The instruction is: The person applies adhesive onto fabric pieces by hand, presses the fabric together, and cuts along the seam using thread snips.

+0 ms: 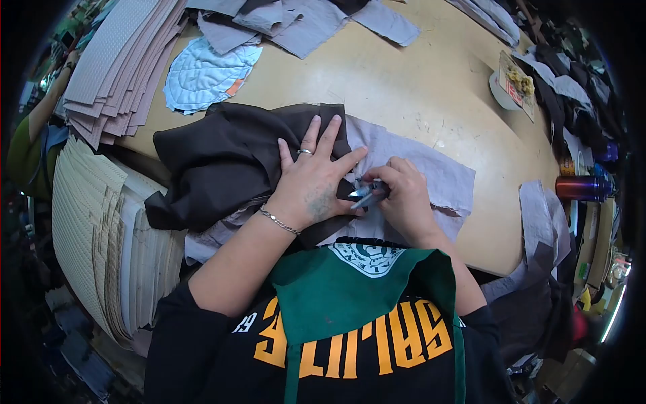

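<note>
My left hand (313,178) lies spread out on the dark brown cloth (222,145), pressing it against the table. Its thumb reaches toward the cloth edge near the blades. In my right hand (404,192) is a small pair of scissors (370,196) with a dark handle and shiny blades, its exact shape partly hidden by my fingers. The blades sit right beside my left thumb, at the border between the dark cloth and a light grey-lilac cloth (431,165) spread to the right. More pale cloth shows under the dark bundle.
Stacked quilted pink sheets (121,60) and cream sheets (87,229) stand at left. A round pale-blue quilted piece (208,74) and grey cloth pieces (303,27) lie at the back. A bowl (505,91) stands at right, a purple tumbler (580,188) beyond. Another person's arm (57,87) shows far left.
</note>
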A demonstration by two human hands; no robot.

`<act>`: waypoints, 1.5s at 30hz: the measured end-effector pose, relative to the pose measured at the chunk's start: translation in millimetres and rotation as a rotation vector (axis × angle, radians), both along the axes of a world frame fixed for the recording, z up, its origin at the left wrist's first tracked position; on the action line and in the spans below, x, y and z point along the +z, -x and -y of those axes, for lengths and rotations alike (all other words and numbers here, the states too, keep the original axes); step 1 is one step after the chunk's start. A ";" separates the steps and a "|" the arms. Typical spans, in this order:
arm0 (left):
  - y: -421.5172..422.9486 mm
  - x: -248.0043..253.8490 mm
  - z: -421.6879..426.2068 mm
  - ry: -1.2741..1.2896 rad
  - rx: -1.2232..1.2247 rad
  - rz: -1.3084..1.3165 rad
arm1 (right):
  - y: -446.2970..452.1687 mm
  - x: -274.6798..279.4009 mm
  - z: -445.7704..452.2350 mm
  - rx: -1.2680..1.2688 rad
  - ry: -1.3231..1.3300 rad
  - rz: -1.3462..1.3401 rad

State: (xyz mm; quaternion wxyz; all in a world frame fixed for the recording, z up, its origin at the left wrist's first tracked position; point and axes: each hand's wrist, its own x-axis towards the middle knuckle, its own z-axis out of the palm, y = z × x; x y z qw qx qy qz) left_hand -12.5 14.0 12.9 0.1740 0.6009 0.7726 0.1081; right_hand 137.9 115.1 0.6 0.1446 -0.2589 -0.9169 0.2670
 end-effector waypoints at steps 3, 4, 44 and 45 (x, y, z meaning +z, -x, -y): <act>0.4 -4.5 0.1 0.010 0.002 -0.045 | -3.2 -0.7 5.8 0.034 -0.179 -0.028; 0.6 -4.2 0.3 0.003 0.011 -0.033 | -4.5 -1.6 6.7 0.053 -0.231 -0.036; -7.4 -4.6 0.7 -0.055 0.084 -0.013 | -46.8 31.4 -7.7 0.051 -0.739 0.163; -7.3 -4.2 0.4 -0.052 0.084 -0.013 | -45.4 30.2 -7.5 0.051 -0.738 0.155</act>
